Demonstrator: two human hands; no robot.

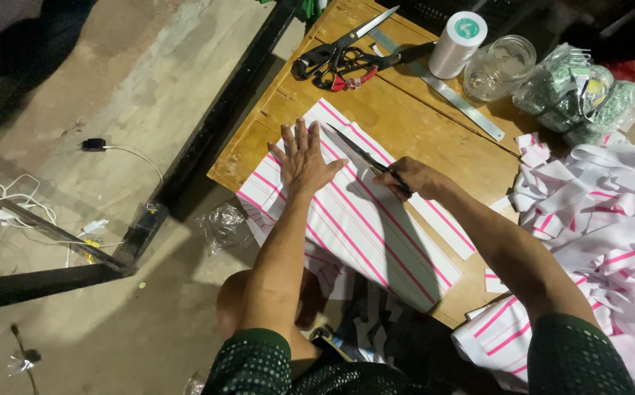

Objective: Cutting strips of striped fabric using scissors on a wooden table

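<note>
My left hand (304, 157) lies flat, fingers spread and holding nothing, pressing the white fabric with pink stripes (354, 219) down near the front left corner of the wooden surface (405, 121); my right hand (409, 178) is closed around the dark handles of the scissors (367, 157), whose blades lie on the fabric just beside my left fingertips. The fabric hangs over the front edge of the surface toward my knees; its weight could, I judge, drag the layers out of line if my palm eases off; and with the blades so close to my fingers, a slip could nick them. The scissor handles are hidden inside my grip; I cannot tell how far the blades stand apart. At the back edge lie a second pair of black scissors (332, 55), a metal ruler (441, 86), a spool of pale thread (458, 44) and a glass jar (500, 67); a pile of cut strips (602, 212) fills the right side, running out of view.
</note>
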